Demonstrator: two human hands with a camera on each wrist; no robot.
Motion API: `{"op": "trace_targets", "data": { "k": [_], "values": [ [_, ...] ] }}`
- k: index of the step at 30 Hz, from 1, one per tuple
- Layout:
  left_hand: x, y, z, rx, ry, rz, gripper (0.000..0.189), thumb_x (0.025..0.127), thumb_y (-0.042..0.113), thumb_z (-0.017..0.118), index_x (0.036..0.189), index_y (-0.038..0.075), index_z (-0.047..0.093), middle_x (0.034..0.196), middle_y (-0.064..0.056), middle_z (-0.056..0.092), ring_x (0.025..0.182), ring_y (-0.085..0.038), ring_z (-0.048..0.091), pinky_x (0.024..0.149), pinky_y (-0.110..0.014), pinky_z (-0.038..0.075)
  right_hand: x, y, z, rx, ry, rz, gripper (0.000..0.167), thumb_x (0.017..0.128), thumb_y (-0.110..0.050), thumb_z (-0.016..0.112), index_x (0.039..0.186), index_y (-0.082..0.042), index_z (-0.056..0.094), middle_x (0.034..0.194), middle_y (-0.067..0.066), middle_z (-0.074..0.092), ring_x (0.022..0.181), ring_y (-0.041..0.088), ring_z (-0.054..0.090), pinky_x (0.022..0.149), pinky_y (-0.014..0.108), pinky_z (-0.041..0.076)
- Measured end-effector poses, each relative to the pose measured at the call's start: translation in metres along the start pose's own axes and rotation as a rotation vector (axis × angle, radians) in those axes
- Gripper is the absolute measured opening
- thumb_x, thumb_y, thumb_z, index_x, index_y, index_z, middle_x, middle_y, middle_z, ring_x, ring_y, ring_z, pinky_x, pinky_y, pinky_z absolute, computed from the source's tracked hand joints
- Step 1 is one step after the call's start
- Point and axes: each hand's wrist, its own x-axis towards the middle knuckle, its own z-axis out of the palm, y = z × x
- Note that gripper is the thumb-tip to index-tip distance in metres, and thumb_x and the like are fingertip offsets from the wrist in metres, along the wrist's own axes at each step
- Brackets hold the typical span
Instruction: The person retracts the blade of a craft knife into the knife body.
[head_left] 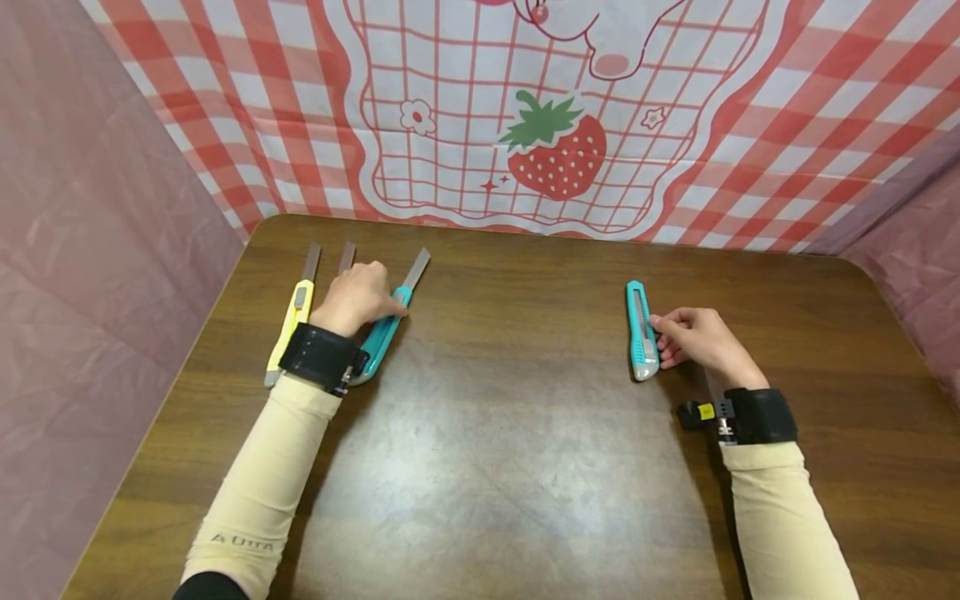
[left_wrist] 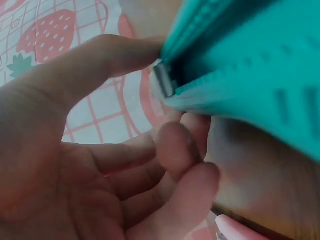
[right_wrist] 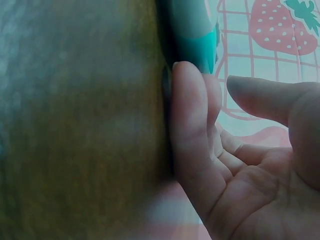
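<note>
Teal cutter (left_wrist: 260,90) sits pinched in left hand (head_left: 354,297), seemingly for control; right hand (head_left: 701,337), fingers unclosed, touches turquoise cutter (head_left: 636,335).

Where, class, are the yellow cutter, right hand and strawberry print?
Yellow cutter (head_left: 292,322): head view, on the handle, just below the slider.
Right hand (head_left: 703,342): head view, on the back of the hand.
Strawberry print (head_left: 559,165): head view, on the red fruit.

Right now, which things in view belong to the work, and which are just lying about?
Likely in the work:
left teal knife, at the left hand
right teal knife, at the right hand

Seemingly just lying about:
yellow knife
partly hidden knife beside it
</note>
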Motion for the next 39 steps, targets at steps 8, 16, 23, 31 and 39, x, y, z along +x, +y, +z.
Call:
{"op": "trace_targets", "data": {
  "k": [8, 16, 23, 31, 39],
  "values": [
    [-0.001, 0.004, -0.003, -0.124, 0.086, 0.028, 0.039, 0.083, 0.031, 0.070, 0.055, 0.012, 0.051, 0.057, 0.005, 0.039, 0.060, -0.015, 0.036, 0.055, -0.031, 0.029, 0.001, 0.000, -0.001, 0.011, -0.012, 0.021, 0.052, 0.103, -0.039, 0.048, 0.118, 0.011, 0.050, 0.081, 0.002, 0.059, 0.064, 0.007, 0.064, 0.065, 0.028, 0.062],
    [-0.002, 0.010, -0.009, -0.266, 0.155, 0.167, 0.029, 0.086, 0.028, 0.073, 0.095, 0.001, 0.071, 0.092, -0.015, 0.071, 0.080, -0.025, 0.062, 0.067, -0.032, 0.049, -0.001, -0.001, -0.001, 0.029, -0.001, 0.022, 0.052, 0.103, -0.038, 0.049, 0.117, 0.011, 0.051, 0.079, 0.001, 0.059, 0.063, 0.006, 0.063, 0.065, 0.027, 0.062],
    [-0.006, 0.021, -0.011, -0.430, 0.175, 0.234, 0.030, 0.087, 0.028, 0.074, 0.104, 0.003, 0.069, 0.096, -0.014, 0.074, 0.087, -0.025, 0.069, 0.079, -0.037, 0.055, -0.006, -0.002, 0.001, 0.027, 0.137, -0.020, 0.049, 0.103, -0.036, 0.048, 0.111, 0.012, 0.056, 0.069, -0.003, 0.057, 0.054, 0.005, 0.056, 0.057, 0.027, 0.060],
    [-0.014, 0.043, -0.007, -0.564, 0.227, 0.343, 0.033, 0.086, 0.029, 0.077, 0.107, 0.005, 0.068, 0.100, -0.012, 0.073, 0.088, -0.022, 0.069, 0.082, -0.035, 0.057, -0.022, -0.048, 0.014, -0.036, 0.411, -0.255, 0.036, 0.100, -0.033, 0.055, 0.091, 0.001, 0.064, 0.058, -0.006, 0.053, 0.047, 0.016, 0.050, 0.045, 0.025, 0.045],
    [-0.026, 0.069, 0.007, -0.654, 0.290, 0.462, 0.031, 0.082, 0.024, 0.081, 0.102, 0.005, 0.067, 0.095, -0.010, 0.072, 0.082, -0.019, 0.069, 0.077, -0.028, 0.058, -0.046, -0.131, 0.043, -0.053, 0.211, -0.495, 0.022, 0.100, -0.024, 0.057, 0.100, -0.004, 0.067, 0.073, 0.007, 0.064, 0.058, 0.016, 0.062, 0.052, 0.026, 0.055]
  ]
}}
